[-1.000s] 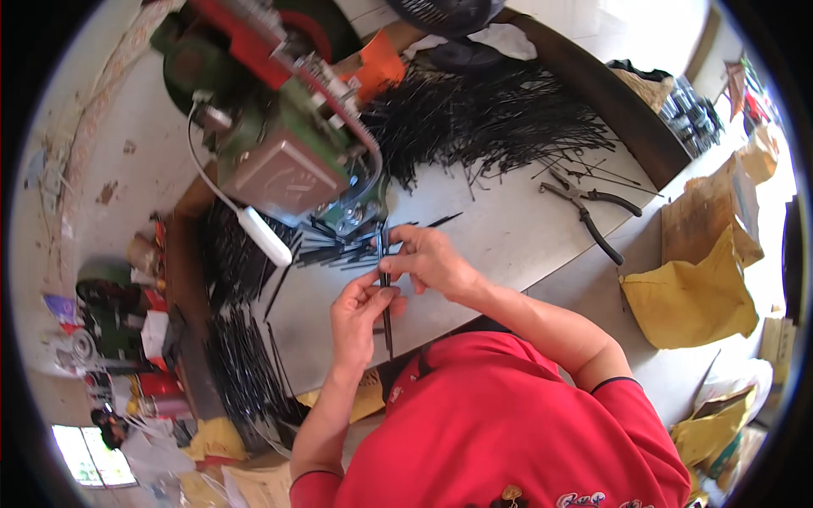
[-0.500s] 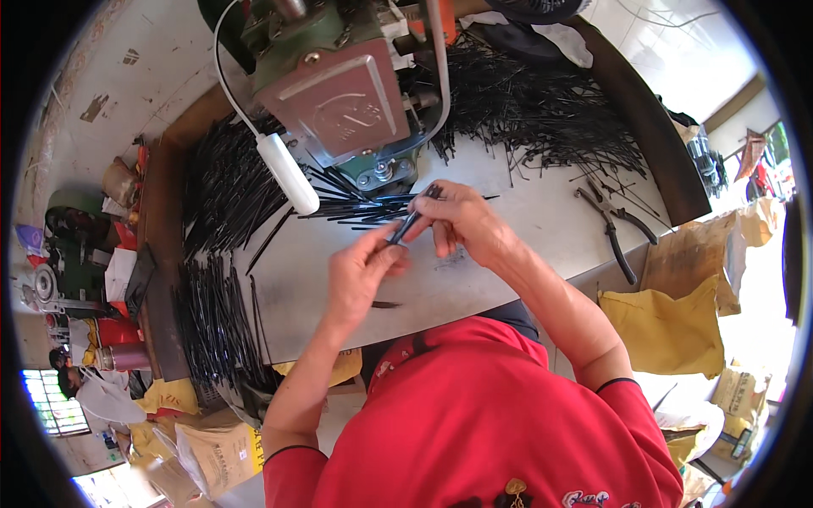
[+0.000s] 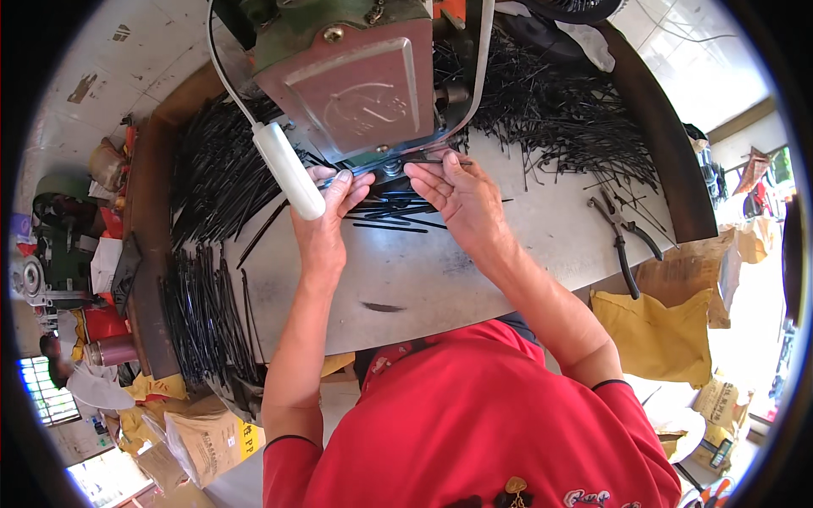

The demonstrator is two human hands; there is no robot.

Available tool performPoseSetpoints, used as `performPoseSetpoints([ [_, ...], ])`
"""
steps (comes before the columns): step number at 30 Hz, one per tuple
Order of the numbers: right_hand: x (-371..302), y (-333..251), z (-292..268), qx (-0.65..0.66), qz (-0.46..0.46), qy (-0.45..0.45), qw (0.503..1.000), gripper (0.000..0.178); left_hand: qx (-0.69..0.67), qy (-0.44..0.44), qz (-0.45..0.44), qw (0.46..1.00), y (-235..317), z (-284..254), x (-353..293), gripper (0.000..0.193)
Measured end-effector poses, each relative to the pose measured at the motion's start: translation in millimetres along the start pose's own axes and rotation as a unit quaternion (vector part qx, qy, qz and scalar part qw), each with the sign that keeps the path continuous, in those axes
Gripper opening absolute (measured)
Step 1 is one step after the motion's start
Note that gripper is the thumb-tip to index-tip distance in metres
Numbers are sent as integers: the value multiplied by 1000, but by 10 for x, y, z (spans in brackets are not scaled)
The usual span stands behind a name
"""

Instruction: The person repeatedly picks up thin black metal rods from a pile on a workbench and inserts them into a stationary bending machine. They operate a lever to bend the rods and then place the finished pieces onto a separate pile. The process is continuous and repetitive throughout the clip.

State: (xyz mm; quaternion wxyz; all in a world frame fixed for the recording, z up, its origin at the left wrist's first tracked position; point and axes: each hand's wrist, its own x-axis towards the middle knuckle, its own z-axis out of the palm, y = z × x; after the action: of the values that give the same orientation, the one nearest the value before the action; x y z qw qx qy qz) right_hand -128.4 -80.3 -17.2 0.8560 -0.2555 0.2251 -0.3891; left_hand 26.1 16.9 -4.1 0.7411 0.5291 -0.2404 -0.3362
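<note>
My left hand [image 3: 326, 212] and my right hand [image 3: 466, 203] are raised to the lower front of a green machine with a reddish cover [image 3: 356, 97]. Between thumb and fingers, my right hand pinches a thin black rod [image 3: 430, 161], which points left toward the machine. My left hand is closed in a pinch on a dark, bluish-shining length at the other side; whether it is the same rod cannot be made out. Just below the hands, several loose black rods [image 3: 389, 227] lie on the metal tabletop [image 3: 474, 288].
A white tube lamp [image 3: 288, 169] hangs close to my left hand. Black rods are heaped at the left [image 3: 212, 186], bundled at the near left [image 3: 207, 313] and tangled at the far right [image 3: 567, 118]. Pliers [image 3: 622, 241] with black handles lie on the right. A raised brown rim [image 3: 669, 144] edges the table.
Both hands have moved up and apart, from above the tabletop to the machine's lower front. The dark piece held between them has gone along. The view has shifted slightly.
</note>
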Motion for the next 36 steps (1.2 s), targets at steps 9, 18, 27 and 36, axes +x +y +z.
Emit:
performPoseSetpoints([
  [9,33,69,-38,20,-17,5,1000,25,-36,31,-21,999,-83,44,-46,17],
  [18,29,88,2,22,-40,-2,999,20,-44,38,-33,998,-29,68,-28,14],
  [27,-18,77,47,-26,-31,5,999,22,-62,46,-81,994,18,-10,-34,12],
  [36,28,63,27,-13,-29,23,999,25,-34,53,-78,995,18,72,10,14],
])
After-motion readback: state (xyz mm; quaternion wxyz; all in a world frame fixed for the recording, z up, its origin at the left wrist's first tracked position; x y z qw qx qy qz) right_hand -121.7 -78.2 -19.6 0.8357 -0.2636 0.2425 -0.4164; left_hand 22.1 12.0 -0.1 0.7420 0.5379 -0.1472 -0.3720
